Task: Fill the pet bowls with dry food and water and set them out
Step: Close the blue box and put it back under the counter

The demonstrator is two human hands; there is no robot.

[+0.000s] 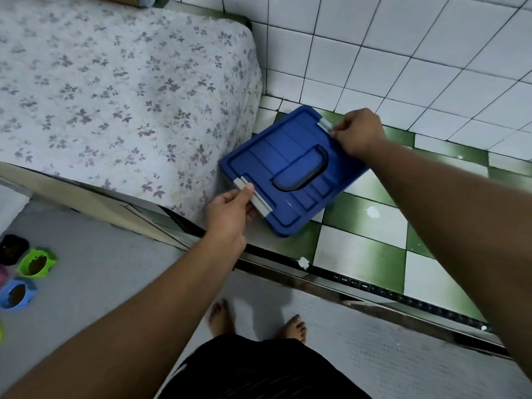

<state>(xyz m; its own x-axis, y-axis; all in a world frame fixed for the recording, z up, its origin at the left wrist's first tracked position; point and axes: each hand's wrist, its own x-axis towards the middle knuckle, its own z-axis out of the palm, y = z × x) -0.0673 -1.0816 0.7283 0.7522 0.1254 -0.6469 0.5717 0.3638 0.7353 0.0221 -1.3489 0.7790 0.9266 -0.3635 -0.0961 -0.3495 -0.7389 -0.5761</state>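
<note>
No writing, label, brand or number can be read anywhere: none on the blue lid (288, 145), the bowls (36, 262), the bedsheet (115, 82) or the wall tiles (403, 53).

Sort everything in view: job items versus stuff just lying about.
Job: blue lidded box, probably the food store; near latch pinched by left hand; far latch pinched by right hand; green bowl; blue bowl; black bowl.
Lying about: floral mattress; white scrap on floor.

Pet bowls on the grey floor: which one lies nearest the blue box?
The green bowl beside the black bowl, rightmost in the cluster; the blue bowl and pink bowl sit further left.
</note>
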